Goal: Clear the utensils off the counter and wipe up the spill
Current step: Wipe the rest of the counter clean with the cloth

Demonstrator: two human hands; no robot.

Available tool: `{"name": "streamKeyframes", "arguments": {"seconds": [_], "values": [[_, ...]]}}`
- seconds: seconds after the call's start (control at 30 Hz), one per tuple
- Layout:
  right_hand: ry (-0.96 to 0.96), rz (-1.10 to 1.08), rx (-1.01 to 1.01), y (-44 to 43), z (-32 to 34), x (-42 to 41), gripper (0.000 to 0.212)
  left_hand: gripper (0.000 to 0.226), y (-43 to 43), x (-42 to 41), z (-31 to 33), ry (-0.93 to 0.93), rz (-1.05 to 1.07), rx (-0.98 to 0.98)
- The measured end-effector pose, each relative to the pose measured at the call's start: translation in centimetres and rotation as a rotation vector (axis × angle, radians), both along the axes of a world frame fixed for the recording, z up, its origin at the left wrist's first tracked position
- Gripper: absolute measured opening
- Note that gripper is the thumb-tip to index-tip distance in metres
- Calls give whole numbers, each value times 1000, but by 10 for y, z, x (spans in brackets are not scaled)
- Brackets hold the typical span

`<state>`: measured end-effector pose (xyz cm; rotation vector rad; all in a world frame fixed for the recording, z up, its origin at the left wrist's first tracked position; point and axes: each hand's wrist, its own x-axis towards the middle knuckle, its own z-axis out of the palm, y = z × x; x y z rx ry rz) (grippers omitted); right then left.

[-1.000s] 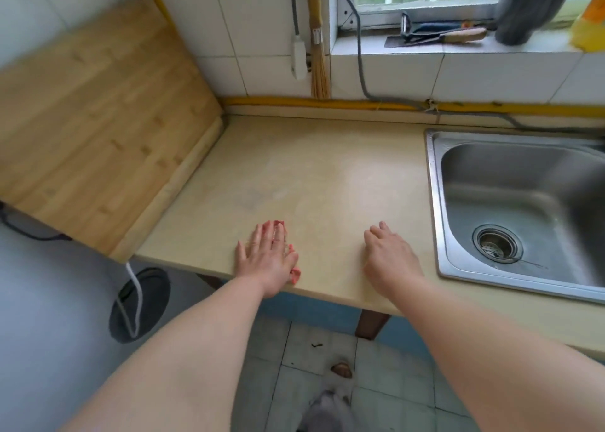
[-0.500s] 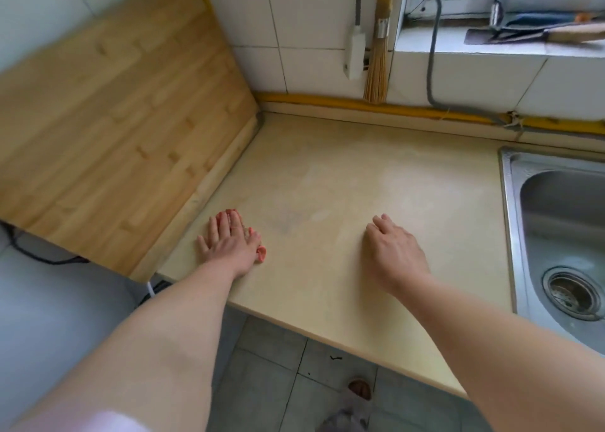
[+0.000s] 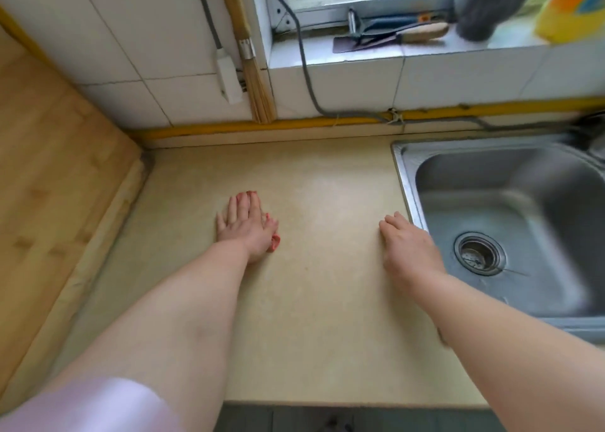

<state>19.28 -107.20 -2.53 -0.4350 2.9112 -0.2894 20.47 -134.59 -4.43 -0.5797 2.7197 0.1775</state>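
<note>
On the counter (image 3: 327,300) right now, both hands are down, and I'm reading this as a check of the surface. Left hand (image 3: 245,228) lies flat near the middle, fingers straight and together, pressed to the top and holding nothing. I'd guess it's feeling for damp, or simply bracing. Right hand (image 3: 407,251) sits just beside the sink (image 3: 404,183) rim, fingers loosely curled under, tips touching the top. Nothing shows in it.

Utensils: I count none on the counter itself. They're up on the sill (image 3: 327,60), a knife (image 3: 422,34) and a peeler (image 3: 353,22) at least, overlapping so I can't count past two. I judge they're parked there to keep the worktop free.

Spill: I can't pick one out, only one faint pale patch (image 3: 327,199) between the hands and the wall, perhaps a drying mark. Neither hand has a cloth, so wiping is either done or not begun; I can't tell which.

Running the count:
- two hands
- one sink with one drain (image 3: 479,257)
- one board (image 3: 59,176) propped along the left edge, out of the way
- one brush (image 3: 258,94) hanging on the tiles, probably to dry
- one cable (image 3: 307,81) trailing down from the window
- one yellow bottle (image 3: 569,6) at the sill's far right
</note>
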Motion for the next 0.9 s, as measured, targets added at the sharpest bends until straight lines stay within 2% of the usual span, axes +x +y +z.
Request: {"name": "streamKeyframes", "arguments": {"seconds": [0.17,0.33,0.47,0.63,0.9], "values": [[30,-83,-26,45,1,15,43,73,83,-5,0,28,-242,50],[3,-91,-25,81,5,48,35,73,156,39,1,31,-353,82],[-12,-90,-21,113,19,76,50,72,191,84,1,16,-363,79],[29,-102,-14,162,23,114,46,79,238,133,-3,6,-352,62],[7,-181,39,237,31,151,40,75,313,167,1,34,-353,93]]}}
